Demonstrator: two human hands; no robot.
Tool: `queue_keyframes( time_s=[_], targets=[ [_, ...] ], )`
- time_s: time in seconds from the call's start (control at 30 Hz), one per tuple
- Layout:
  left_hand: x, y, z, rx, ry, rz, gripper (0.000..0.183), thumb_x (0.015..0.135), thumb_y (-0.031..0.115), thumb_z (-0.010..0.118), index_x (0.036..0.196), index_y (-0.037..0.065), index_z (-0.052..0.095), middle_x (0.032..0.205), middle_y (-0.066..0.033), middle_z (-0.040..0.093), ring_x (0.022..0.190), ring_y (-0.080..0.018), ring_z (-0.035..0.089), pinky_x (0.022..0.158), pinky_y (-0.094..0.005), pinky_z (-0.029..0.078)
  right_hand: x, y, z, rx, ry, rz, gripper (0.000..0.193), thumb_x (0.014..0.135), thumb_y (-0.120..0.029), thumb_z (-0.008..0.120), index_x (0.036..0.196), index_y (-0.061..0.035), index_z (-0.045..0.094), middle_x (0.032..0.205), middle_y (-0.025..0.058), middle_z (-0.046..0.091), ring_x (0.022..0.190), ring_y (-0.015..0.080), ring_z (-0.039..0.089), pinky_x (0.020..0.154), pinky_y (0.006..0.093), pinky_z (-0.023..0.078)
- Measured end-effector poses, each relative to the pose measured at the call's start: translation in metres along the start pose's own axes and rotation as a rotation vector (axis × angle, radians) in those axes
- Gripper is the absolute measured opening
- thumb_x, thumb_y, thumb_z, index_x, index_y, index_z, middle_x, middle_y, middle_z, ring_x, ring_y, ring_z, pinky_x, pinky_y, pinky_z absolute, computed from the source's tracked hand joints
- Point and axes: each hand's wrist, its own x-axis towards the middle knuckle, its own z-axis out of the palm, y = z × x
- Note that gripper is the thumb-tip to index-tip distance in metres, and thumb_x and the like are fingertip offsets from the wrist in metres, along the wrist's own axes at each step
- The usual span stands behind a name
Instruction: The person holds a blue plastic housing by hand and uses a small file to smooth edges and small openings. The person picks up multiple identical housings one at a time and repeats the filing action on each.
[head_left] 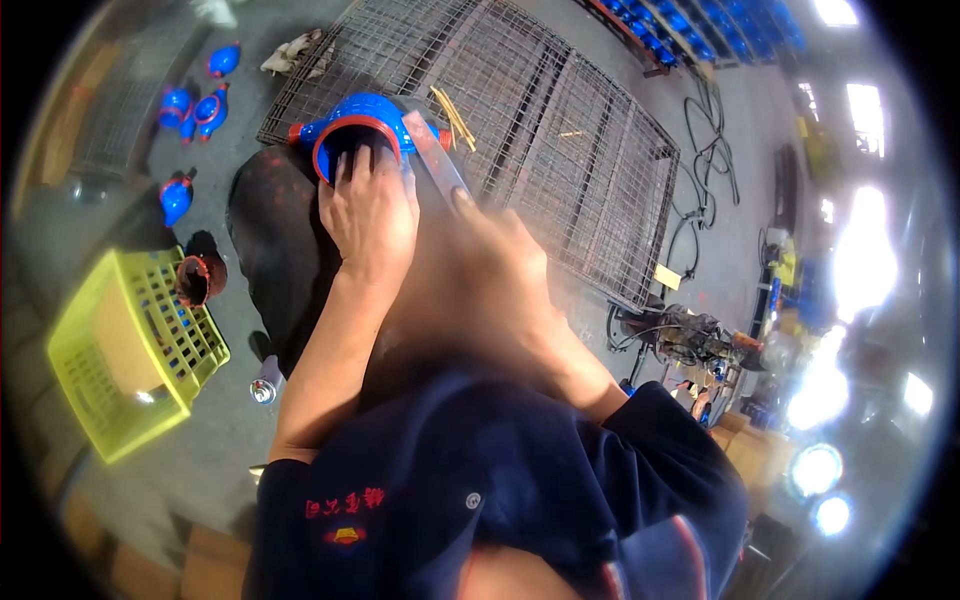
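A blue painted metal housing [362,106] with a round red-rimmed mouth and red pipe ends rests over my dark trouser legs. It looks like a water-meter body. My left hand [370,210] grips it, the fingers reaching into the mouth and the fingertips hidden in shadow. Closed around the lower end of a flat, pale strip-like tool [432,160] is my right hand [500,255], partly smeared by motion. The tool's reddish upper end lies against or just beside the housing's right side; contact cannot be told.
A wire mesh rack [540,130] lies ahead, with thin yellow sticks [455,120] on it. Several more blue housings [210,110] stand on the floor at left. Near them are a yellow crate [120,350], a rusty red ring-shaped part [198,280] and a spray can [265,388]. Black cables [705,160] lie at right.
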Motion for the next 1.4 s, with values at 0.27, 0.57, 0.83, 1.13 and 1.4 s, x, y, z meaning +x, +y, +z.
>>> queue_keyframes(
  time_s=[0.27,0.57,0.83,1.13,1.4],
  targets=[
    [0.003,0.0,0.005,0.091,0.088,0.026,0.02,0.082,0.018,0.072,0.096,0.005,0.066,0.096,-0.0086,0.064,0.098,-0.0294,0.063,0.083,-0.0489,0.048,-0.003,-0.008,-0.011,0.037,-0.012,0.069,0.046,0.086,0.001,0.069,0.13,-0.0122,0.064,0.085,0.0129,0.054,0.065,0.0291,0.06,0.058,0.039,0.051],
    [0.007,0.002,-0.001,0.065,-0.055,-0.026,0.03,0.086,0.019,0.069,0.109,0.001,0.066,0.116,-0.0148,0.066,0.11,-0.0344,0.061,0.095,-0.0506,0.044,-0.001,-0.003,-0.015,-0.066,-0.059,-0.001,0.045,0.087,-0.001,0.068,0.13,-0.0132,0.064,0.086,0.0126,0.056,0.064,0.0298,0.061,0.058,0.0394,0.052],
    [0.007,-0.002,0.002,0.057,-0.038,0.002,0.024,0.087,0.02,0.067,0.102,0.002,0.066,0.107,-0.0139,0.065,0.108,-0.0351,0.06,0.091,-0.0518,0.045,-0.003,-0.001,-0.011,-0.047,-0.103,0.035,0.044,0.087,0.0,0.067,0.129,-0.0117,0.064,0.084,0.0131,0.055,0.065,0.0299,0.062,0.058,0.0394,0.052],
    [0.003,-0.004,0.001,0.06,-0.058,0.014,0.024,0.088,0.02,0.066,0.103,0.002,0.066,0.109,-0.0142,0.065,0.108,-0.0352,0.06,0.092,-0.0526,0.044,-0.006,-0.008,-0.01,0.051,-0.007,0.036,0.044,0.087,0.001,0.066,0.13,-0.0106,0.063,0.084,0.0139,0.054,0.063,0.0314,0.06,0.055,0.0407,0.051],
    [0.003,-0.005,-0.003,0.042,-0.122,-0.036,0.027,0.089,0.022,0.065,0.106,0.001,0.065,0.112,-0.0148,0.065,0.112,-0.0346,0.059,0.095,-0.0544,0.043,-0.005,-0.013,-0.004,0.069,0.025,0.019,0.042,0.089,-0.004,0.066,0.13,-0.0109,0.063,0.086,0.0139,0.055,0.064,0.032,0.059,0.057,0.041,0.051]
  ],
)
